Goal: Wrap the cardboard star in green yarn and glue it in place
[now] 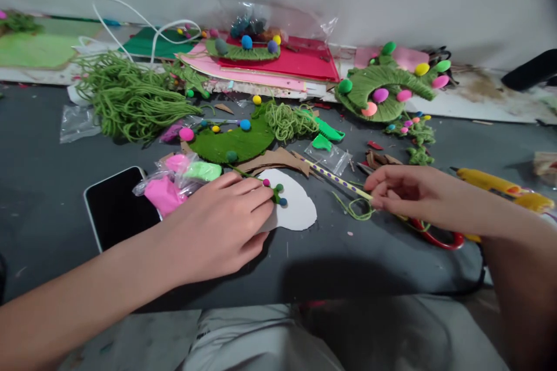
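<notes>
My left hand (226,223) lies over the left part of a white paper or card cutout (296,208), its fingers curved over the top and the thumb at the lower edge. By its fingertips a small green piece with tiny coloured balls (277,194) rests on the cutout; the rest of it is under my fingers. A pale yellow pencil with purple dots (337,178) is pinched in my right hand (391,191), slanting up to the left. A loop of green yarn (359,208) lies beneath that hand. Red-handled scissors (439,237) lie partly hidden under my right wrist.
A phone (124,203) and bagged pink clay (164,194) are at left. Behind lie a green yarn bundle (130,95), a green leaf-like shape (237,140) and brown card scraps (278,159). A yarn-wrapped crescent (387,86) sits at the back right, a yellow glue gun (491,179) at right.
</notes>
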The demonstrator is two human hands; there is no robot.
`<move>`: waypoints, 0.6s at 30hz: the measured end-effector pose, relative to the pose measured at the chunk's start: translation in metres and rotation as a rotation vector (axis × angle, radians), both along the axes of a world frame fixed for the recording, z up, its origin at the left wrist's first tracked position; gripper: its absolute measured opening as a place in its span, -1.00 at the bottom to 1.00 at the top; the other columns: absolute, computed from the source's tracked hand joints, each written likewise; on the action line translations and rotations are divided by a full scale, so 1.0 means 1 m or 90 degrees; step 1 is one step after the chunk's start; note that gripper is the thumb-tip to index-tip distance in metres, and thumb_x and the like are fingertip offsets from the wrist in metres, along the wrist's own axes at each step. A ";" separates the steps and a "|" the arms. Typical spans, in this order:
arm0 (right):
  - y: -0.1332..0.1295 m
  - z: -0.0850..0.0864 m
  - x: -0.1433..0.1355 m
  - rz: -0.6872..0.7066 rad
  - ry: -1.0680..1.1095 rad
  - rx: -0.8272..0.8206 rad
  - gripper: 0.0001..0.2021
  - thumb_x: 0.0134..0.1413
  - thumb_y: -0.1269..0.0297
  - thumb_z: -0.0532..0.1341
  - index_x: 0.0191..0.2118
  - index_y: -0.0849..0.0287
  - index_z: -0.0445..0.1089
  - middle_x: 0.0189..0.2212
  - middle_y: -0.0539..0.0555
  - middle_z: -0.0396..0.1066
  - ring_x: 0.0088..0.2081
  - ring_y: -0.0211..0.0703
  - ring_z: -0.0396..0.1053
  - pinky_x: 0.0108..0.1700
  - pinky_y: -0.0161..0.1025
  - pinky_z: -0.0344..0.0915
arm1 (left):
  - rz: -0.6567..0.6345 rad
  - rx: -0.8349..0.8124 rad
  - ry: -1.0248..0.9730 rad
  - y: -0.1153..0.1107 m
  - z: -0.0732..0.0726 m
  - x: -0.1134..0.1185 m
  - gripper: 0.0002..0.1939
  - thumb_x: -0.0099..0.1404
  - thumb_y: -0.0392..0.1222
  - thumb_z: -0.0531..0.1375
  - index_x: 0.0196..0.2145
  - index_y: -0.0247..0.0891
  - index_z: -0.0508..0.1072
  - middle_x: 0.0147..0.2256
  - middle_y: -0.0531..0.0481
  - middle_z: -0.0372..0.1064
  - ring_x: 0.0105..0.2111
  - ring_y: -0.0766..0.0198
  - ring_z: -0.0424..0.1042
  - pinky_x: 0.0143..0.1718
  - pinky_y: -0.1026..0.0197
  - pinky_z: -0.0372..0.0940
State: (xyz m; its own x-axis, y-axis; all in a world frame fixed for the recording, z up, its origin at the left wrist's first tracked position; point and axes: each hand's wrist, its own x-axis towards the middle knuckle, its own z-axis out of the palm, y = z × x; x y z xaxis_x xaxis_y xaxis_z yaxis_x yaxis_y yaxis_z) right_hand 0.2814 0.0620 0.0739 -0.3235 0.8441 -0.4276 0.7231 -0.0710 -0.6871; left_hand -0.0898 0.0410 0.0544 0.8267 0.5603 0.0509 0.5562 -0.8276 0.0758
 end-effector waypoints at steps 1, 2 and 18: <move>-0.002 0.003 0.006 0.004 -0.002 -0.030 -0.58 0.20 -0.04 0.38 0.08 0.03 0.49 -0.38 0.02 0.48 -0.41 -0.21 0.36 -0.41 -0.29 0.34 | -0.003 -0.005 -0.014 0.002 -0.001 -0.001 -0.77 0.42 -0.11 0.20 -0.07 -0.25 0.56 -0.02 -0.15 0.55 -0.02 -0.01 0.51 -0.02 -0.06 0.34; -0.004 0.006 0.011 0.005 -0.013 -0.050 -0.55 0.22 -0.05 0.36 0.14 0.00 0.46 -0.39 0.01 0.45 -0.42 -0.22 0.34 -0.43 -0.31 0.31 | -0.005 -0.010 -0.028 0.003 -0.002 -0.002 -0.76 0.42 -0.11 0.20 -0.06 -0.24 0.57 -0.02 -0.15 0.56 -0.02 0.00 0.52 -0.02 -0.04 0.33; 0.026 -0.044 -0.146 -0.024 0.298 0.271 -0.78 0.43 0.14 0.23 -0.23 0.13 0.50 -0.34 -0.01 0.51 -0.31 -0.27 0.47 -0.28 -0.32 0.38 | 0.074 0.024 -0.109 -0.014 -0.026 -0.004 -0.67 0.46 -0.22 0.09 0.04 -0.37 0.55 -0.03 -0.10 0.56 -0.32 0.13 0.49 -0.40 -0.04 0.30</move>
State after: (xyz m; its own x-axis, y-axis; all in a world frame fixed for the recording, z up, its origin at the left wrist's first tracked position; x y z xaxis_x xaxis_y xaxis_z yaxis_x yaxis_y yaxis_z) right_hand 0.1351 0.0883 0.0303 -0.3609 0.9239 0.1275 0.3421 0.2583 -0.9035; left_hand -0.0939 0.0271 0.0282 0.7342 0.6465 0.2073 0.6298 -0.7626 0.1476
